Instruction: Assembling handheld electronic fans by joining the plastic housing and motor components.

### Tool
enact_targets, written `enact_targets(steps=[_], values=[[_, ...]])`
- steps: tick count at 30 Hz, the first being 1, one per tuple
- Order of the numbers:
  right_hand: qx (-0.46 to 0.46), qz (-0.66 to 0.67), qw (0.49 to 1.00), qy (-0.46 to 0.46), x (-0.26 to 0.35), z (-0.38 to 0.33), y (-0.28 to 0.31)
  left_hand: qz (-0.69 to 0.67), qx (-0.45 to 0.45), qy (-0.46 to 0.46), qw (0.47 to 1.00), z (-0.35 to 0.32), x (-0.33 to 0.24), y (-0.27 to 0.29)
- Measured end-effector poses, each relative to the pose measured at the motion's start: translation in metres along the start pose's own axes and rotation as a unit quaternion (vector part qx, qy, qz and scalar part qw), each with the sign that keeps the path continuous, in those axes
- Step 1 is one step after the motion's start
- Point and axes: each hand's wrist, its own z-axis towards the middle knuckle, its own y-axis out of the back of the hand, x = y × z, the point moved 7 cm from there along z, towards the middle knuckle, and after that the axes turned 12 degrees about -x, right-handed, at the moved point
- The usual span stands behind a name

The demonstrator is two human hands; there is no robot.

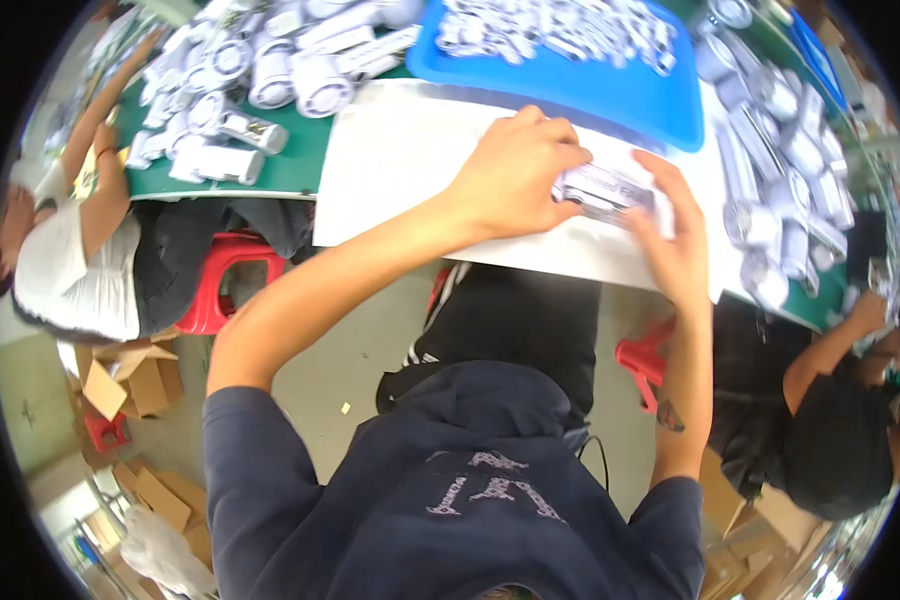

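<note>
My left hand (518, 170) and my right hand (670, 240) both press on a small clear-wrapped flat packet (602, 190) lying on a white sheet (400, 160) over the green table. The left hand covers the packet's left end with curled fingers. Along the packet's right side, the right hand's fingers hold its edge. A blue tray (620, 95) full of small white and grey parts sits just beyond the hands.
Piles of white cylindrical packaged items (270, 70) lie at the far left, and more of them (780, 170) at the right. A person in white (70, 250) sits at the left, another in black (840, 430) at the right. Red stools (220, 280) and cardboard boxes (130, 380) stand on the floor.
</note>
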Motion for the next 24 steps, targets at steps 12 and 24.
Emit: enact_targets(steps=[12,24], values=[[0.128,0.034,0.986,0.099,0.086,0.042,-0.204,-0.257,-0.526,0.250,0.771,-0.158,0.055,0.185],[0.060,-0.082,0.995,0.009,0.076,0.055,-0.273,-0.393,-0.460,0.243,0.758,-0.177,0.080,0.176]])
